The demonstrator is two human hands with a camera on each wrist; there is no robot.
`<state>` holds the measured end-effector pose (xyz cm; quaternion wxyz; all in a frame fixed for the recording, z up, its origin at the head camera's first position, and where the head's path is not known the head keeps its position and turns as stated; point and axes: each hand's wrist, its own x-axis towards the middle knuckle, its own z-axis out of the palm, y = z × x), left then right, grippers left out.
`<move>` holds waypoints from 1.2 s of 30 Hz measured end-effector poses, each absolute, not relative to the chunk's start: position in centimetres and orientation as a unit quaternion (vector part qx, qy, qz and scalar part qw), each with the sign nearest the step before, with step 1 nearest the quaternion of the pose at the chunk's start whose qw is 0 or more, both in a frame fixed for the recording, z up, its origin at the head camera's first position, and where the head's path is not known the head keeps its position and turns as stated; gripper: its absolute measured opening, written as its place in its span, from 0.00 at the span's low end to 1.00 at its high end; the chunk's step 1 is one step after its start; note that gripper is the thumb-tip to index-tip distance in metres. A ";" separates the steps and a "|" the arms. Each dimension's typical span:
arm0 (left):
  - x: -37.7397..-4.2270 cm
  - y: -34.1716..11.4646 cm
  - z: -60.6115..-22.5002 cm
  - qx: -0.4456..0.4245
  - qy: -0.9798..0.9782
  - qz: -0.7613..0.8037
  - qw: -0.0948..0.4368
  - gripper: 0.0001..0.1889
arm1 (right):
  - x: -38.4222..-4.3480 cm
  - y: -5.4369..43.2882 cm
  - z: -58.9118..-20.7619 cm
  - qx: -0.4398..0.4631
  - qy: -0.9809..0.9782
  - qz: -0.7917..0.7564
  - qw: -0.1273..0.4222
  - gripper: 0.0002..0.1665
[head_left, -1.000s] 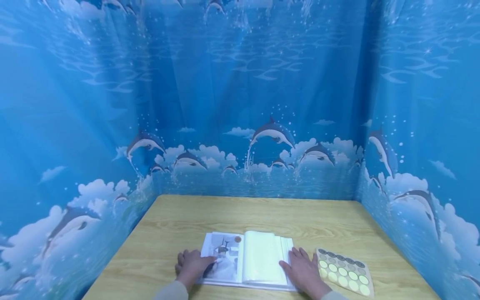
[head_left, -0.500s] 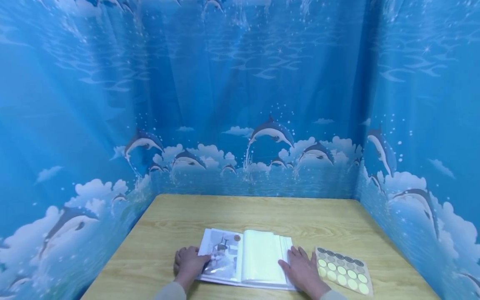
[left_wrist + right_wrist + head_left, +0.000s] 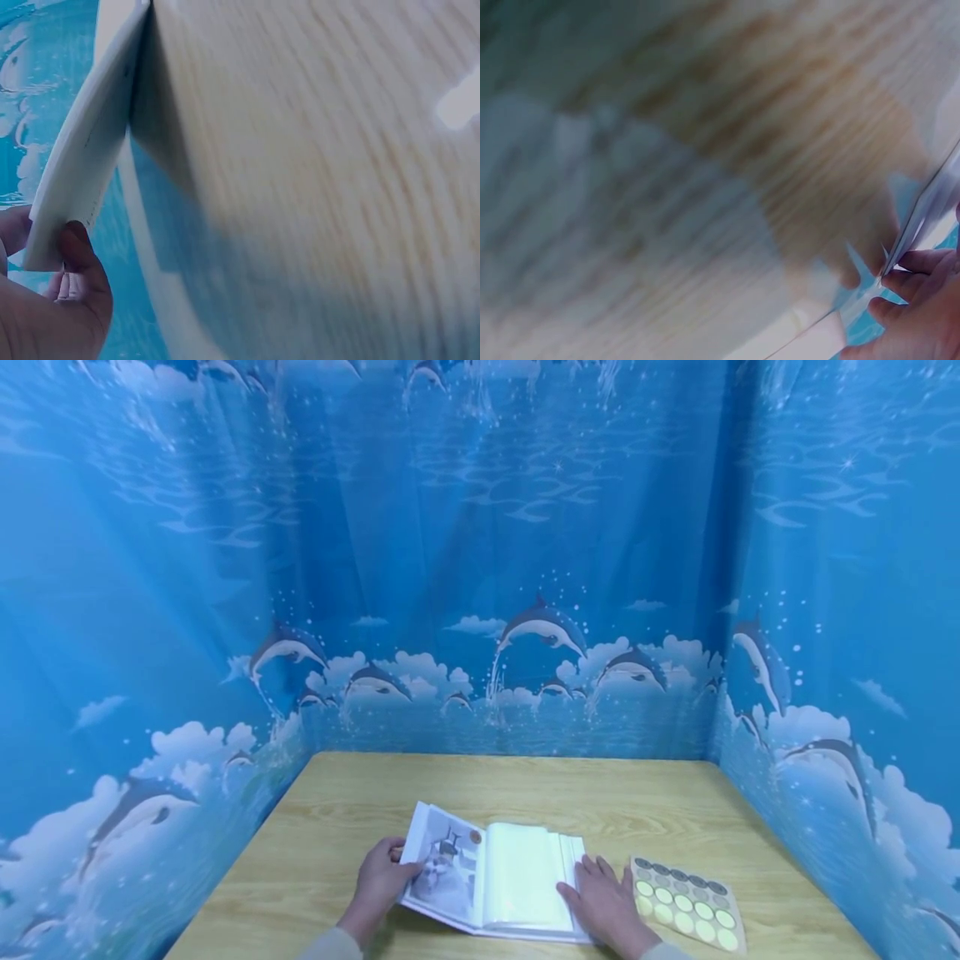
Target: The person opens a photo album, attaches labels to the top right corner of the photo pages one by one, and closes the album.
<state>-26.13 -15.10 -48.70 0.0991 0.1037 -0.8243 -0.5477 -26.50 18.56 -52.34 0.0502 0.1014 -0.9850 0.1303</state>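
An open photo album [image 3: 495,881] lies on the wooden table [image 3: 525,789], with a cat photo on its left page and clear sleeves on the right. My left hand [image 3: 382,877] grips the album's left cover [image 3: 82,165] at its edge and holds it tilted up off the table. My right hand [image 3: 603,897] rests flat on the right pages, fingers straight. The right wrist view is blurred and shows fingers [image 3: 911,281] at the page edges.
A sheet of round stickers [image 3: 686,902], dark and pale yellow-green, lies just right of the album. Blue dolphin-print curtains [image 3: 480,568] wall the table on the left, back and right. Bare tabletop lies behind the album.
My left hand moved from lying flat on the left page to gripping the cover's edge, and the left side of the album has risen off the table. The right hand stayed put.
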 end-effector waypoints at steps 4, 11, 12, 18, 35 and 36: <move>-26.1 -14.8 -48.0 0.086 -0.821 -0.555 0.100 0.32 | -26.5 18.5 -52.4 0.101 -0.985 0.130 0.053 0.36; -26.0 -14.0 -46.5 0.058 -0.815 -0.564 0.122 0.30 | -26.9 17.8 -52.8 0.100 -0.983 0.145 0.057 0.37; -25.9 -13.9 -46.2 0.053 -0.813 -0.567 0.123 0.30 | -27.0 17.7 -52.8 0.100 -0.982 0.148 0.056 0.37; -25.6 -12.2 -45.1 0.008 -0.819 -0.563 0.113 0.30 | -27.0 17.3 -52.6 0.098 -0.981 0.161 0.051 0.38; -23.8 -6.5 -45.0 -0.115 -0.856 -0.481 0.152 0.33 | -27.0 17.3 -52.4 0.098 -0.980 0.166 0.051 0.36; -23.8 -6.3 -45.1 -0.118 -0.855 -0.482 0.151 0.32 | -27.0 17.3 -52.4 0.101 -0.980 0.167 0.050 0.36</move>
